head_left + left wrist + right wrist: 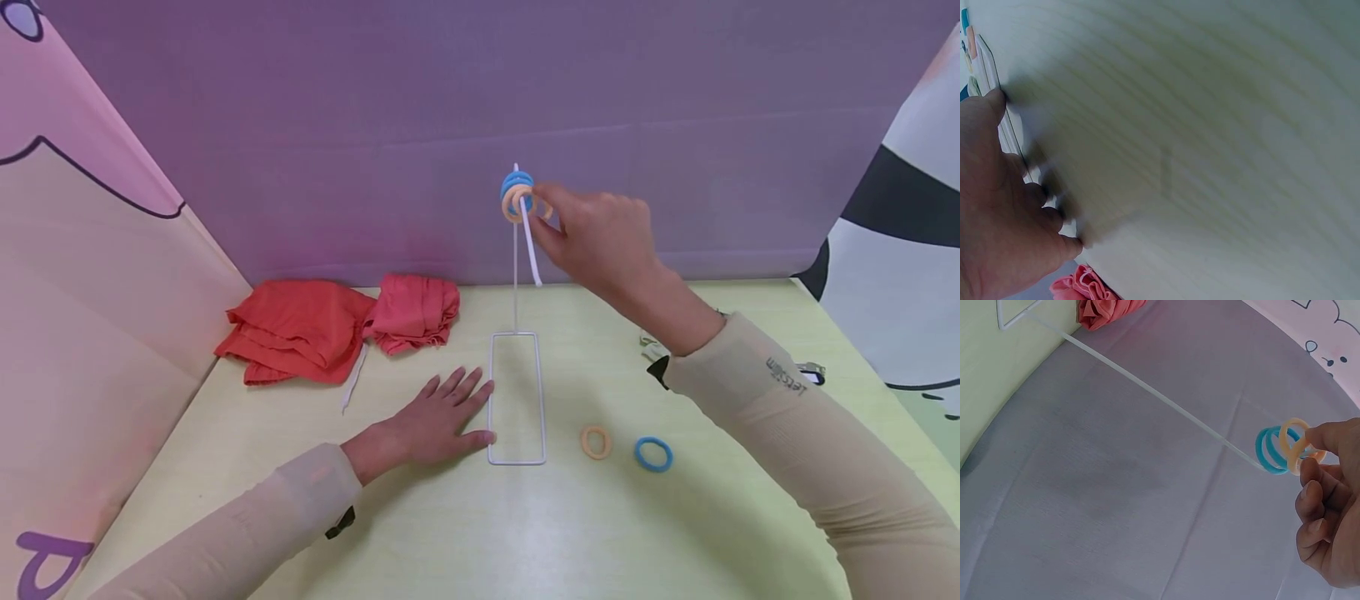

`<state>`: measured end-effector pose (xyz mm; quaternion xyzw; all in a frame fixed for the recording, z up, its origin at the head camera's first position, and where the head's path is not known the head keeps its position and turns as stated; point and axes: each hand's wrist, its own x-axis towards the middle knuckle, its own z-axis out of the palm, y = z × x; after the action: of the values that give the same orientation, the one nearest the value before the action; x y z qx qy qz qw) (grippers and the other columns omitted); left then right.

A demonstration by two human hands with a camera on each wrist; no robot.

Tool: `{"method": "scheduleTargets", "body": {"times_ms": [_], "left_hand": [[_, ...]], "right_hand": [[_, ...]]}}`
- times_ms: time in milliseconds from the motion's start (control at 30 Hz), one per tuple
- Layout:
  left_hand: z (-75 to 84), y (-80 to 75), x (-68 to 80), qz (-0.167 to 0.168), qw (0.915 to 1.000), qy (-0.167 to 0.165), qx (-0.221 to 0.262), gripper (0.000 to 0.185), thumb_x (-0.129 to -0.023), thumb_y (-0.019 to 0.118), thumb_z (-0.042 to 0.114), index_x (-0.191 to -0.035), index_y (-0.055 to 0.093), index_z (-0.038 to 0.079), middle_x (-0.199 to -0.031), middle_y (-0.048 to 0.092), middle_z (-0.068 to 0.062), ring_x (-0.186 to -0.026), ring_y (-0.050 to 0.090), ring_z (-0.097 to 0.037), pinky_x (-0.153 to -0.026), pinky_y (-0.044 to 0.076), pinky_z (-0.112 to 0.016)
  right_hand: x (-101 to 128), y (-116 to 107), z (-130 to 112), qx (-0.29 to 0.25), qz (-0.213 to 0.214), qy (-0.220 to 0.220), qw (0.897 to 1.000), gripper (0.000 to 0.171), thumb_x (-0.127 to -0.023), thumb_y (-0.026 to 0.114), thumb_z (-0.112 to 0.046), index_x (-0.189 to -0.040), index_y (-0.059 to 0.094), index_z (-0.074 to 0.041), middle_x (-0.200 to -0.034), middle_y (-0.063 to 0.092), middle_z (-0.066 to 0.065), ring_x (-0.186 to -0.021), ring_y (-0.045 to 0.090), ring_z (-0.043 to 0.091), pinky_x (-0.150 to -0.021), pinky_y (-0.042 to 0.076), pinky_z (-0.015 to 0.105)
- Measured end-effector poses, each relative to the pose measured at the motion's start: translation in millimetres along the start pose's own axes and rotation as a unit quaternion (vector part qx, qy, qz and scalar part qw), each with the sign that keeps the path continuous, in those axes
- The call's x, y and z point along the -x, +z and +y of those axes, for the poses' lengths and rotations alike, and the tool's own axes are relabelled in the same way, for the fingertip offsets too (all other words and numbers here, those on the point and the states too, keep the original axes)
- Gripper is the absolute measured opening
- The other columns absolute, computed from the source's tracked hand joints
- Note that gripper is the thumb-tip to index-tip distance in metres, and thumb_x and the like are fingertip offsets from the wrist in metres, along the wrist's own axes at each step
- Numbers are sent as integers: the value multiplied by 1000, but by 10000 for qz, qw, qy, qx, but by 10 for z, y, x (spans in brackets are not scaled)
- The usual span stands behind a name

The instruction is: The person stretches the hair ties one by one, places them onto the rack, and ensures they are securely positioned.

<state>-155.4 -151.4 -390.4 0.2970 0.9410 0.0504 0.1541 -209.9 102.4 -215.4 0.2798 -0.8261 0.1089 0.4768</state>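
Note:
A white wire stand rises from a rectangular wire base on the table, with an arm at its top pointing toward me. Blue hair ties and peach hair ties hang on that arm. My right hand pinches a peach hair tie between thumb and index finger, right beside the hung ones. In the right wrist view, its other fingers are curled in. My left hand lies flat with fingers spread, thumb and fingertips at the left side of the base.
Right of the base lie a loose peach hair tie and a loose blue hair tie. Red cloth and a folded pinkish-red cloth sit at the back left. Small items, partly hidden by the right sleeve, include a metallic object.

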Motion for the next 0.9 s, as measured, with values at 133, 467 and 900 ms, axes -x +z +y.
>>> {"method": "scheduleTargets", "body": {"times_ms": [133, 467, 900], "left_hand": [[-2, 5, -7, 26, 10000, 26, 17, 81, -99, 43, 62, -163, 12, 22, -171, 5, -5, -158, 1, -32, -125, 7, -58], [16, -12, 1, 46, 10000, -52, -32, 82, -99, 40, 65, -163, 10, 23, -171, 2, -5, -158, -4, -34, -125, 4, -59], [31, -26, -4, 39, 9999, -88, -28, 81, -100, 42, 63, -163, 13, 21, -171, 5, -5, -158, -1, -32, -126, 5, -58]], "right_hand": [[-4, -6, 12, -5, -128, 113, 9999, 20, -93, 61, -19, -107, 73, -12, -48, 50, 5, -39, 38, 23, -40, 19, 31], [82, -203, 20, 84, -712, 358, 9968, 36, -94, 65, -39, -124, 67, -20, -53, 57, 4, -43, 49, 27, -39, 26, 36], [851, -652, 222, -475, -3526, 1194, 9269, 50, -93, 66, -44, -137, 61, -20, -64, 57, -9, -51, 45, 10, -44, 33, 29]]}}
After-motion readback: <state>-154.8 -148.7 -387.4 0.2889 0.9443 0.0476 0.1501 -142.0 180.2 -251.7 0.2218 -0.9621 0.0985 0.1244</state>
